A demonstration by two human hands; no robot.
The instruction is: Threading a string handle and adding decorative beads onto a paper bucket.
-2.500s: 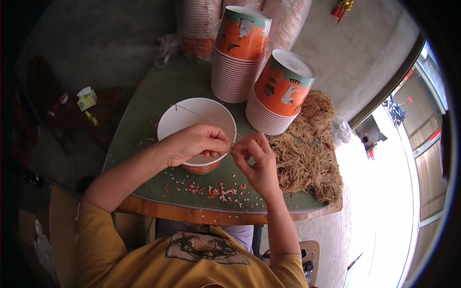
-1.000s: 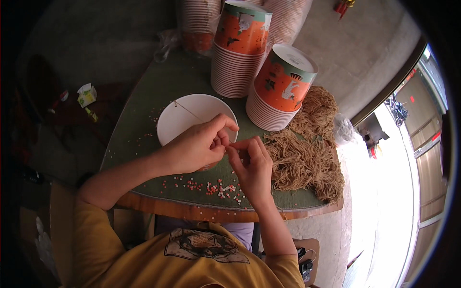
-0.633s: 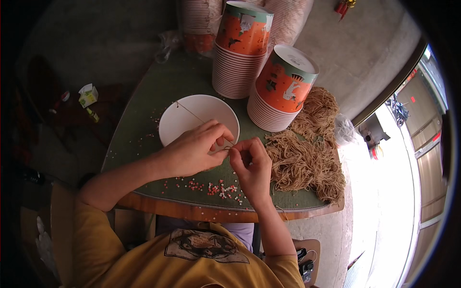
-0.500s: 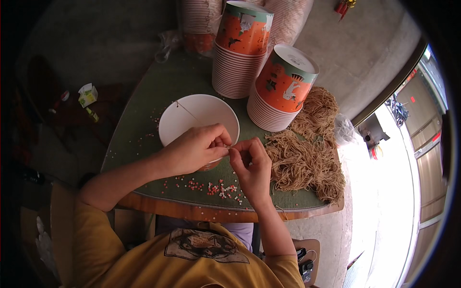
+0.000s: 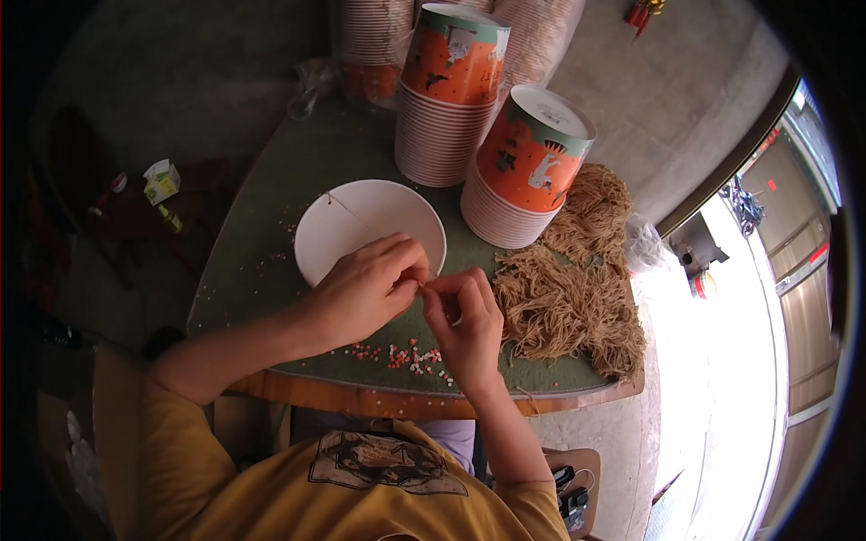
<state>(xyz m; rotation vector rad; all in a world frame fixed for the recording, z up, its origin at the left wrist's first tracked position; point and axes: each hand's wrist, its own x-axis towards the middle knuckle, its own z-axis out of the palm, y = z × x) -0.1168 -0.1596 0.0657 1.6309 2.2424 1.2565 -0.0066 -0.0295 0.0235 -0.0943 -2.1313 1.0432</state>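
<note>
My left hand (image 5: pixel 374 281) is closed in a pinch over the near right part of a white paper bucket (image 5: pixel 327 236). A thin string (image 5: pixel 347 210) runs from the bucket's far rim across its inside toward that hand. Fingertip to fingertip with it, my right hand (image 5: pixel 466 329) also pinches, and a short bit of string shows between the two. The exact spot they grip is partly hidden by the fingers. Small pink and white beads (image 5: pixel 410 358) lie scattered on the green tabletop (image 5: pixel 271 311) just below my hands.
Tangled hanks of tan string (image 5: pixel 577 302) cover the table's right side. Two upside-down stacks of orange paper buckets, one far (image 5: pixel 451 99) and one nearer (image 5: pixel 523 171), stand behind. More bucket stacks in plastic (image 5: pixel 374 41) are at the back. The wooden table edge (image 5: pixel 361 397) curves before me.
Both hands stay pinched together and have shifted only slightly. My right hand's fingers have moved a little down and left. The bucket and string hanks look unmoved.
</note>
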